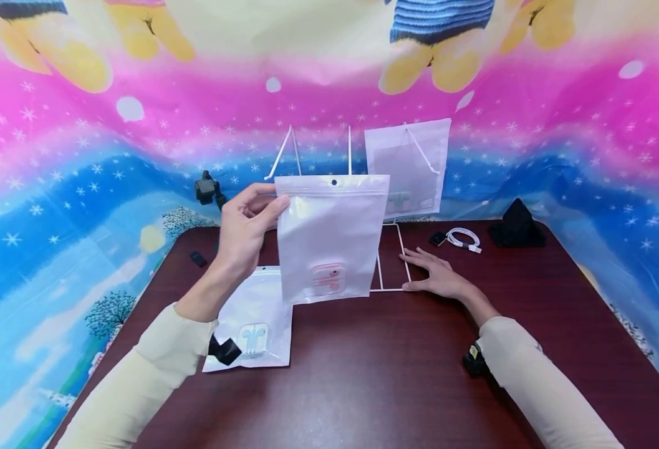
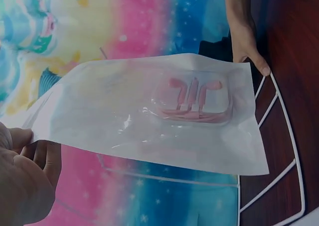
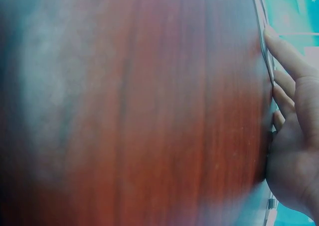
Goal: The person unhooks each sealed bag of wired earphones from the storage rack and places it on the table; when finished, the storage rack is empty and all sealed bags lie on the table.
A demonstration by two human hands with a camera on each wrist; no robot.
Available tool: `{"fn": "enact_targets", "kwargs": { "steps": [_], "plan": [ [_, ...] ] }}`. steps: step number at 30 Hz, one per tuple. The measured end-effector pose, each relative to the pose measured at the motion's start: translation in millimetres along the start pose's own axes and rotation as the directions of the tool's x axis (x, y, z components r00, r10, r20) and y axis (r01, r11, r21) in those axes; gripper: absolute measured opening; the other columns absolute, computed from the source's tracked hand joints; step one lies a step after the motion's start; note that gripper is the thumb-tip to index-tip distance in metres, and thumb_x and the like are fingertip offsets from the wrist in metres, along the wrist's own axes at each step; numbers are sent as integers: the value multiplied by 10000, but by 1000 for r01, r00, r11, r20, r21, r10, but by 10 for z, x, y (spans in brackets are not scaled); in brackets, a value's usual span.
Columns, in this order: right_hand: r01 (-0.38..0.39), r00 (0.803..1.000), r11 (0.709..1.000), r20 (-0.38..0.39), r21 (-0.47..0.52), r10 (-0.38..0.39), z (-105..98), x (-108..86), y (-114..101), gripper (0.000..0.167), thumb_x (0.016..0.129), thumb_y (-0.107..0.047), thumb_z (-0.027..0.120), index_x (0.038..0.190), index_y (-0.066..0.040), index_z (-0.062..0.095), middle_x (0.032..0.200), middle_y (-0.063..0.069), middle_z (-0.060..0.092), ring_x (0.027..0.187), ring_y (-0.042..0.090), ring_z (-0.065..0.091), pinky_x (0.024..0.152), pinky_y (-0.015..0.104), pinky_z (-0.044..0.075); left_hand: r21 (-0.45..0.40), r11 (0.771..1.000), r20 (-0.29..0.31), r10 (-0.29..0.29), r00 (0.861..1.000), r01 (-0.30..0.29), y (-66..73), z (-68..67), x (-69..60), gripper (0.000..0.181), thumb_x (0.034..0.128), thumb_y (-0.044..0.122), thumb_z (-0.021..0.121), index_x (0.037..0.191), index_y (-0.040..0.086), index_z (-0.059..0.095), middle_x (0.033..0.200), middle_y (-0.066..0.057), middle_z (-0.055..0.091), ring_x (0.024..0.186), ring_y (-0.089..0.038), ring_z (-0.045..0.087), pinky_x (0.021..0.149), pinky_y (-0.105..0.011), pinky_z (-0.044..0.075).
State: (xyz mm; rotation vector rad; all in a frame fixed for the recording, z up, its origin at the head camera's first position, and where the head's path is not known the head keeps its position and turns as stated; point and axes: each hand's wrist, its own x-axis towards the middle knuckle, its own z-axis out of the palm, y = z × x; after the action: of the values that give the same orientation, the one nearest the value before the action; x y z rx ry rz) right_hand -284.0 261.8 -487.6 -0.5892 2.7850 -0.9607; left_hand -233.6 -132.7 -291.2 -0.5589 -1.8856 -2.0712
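1. White glossy plastic pouch [image 1: 329, 231] containing pink earphones [image 1: 329, 279]: held upright before white wire rack [image 1: 350, 149]
2. Left hand [image 1: 242, 227]: pinching pouch's upper-left edge
3. Right hand [image 1: 438, 275]: fingers extended, touching rack base
4. Flat white pouch [image 1: 263, 299] with pale-blue earphones [image 1: 253, 340]: on dark-red wood-grain table [image 1: 363, 374]
5. Hanging white pouch [image 1: 402, 162]: corner marking illegible

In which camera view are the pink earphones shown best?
The left wrist view, because the pink earphones appear largest and clearest there. The head view shows them smaller; the right wrist view, not at all.
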Motion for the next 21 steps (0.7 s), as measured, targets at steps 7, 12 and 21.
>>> {"fn": "enact_targets", "kwargs": {
  "steps": [7,12,21],
  "plan": [
    [-7,1000,1000,10,-7,7,-6,0,10,862,925,-459,765,1616,-119,377,1707,141,248,1586,415,63,1182,712,58,28,1000,-83,-2,997,4,18,-357,-119,180,954,84,760,1133,72,774,965,0,793,830,-151,756,754,-290,621],
    [-9,1000,1000,12,1,9,-4,8,15,868,926,-466,763,1620,-122,370,1709,142,244,1586,420,57,1185,713,51,-39,999,-137,-29,990,24,7,-668,-239,166,946,17,745,1108,43,769,960,-20,794,824,-136,751,727,-263,615],
    [-9,1000,1000,17,-11,9,-17,7,6,871,924,-471,765,1619,-124,371,1709,138,245,1586,419,60,1184,712,59,-178,982,-273,-111,956,63,16,-1266,-481,161,918,-67,736,1058,7,763,930,-74,799,759,-150,764,651,-261,614]
  ]
}}
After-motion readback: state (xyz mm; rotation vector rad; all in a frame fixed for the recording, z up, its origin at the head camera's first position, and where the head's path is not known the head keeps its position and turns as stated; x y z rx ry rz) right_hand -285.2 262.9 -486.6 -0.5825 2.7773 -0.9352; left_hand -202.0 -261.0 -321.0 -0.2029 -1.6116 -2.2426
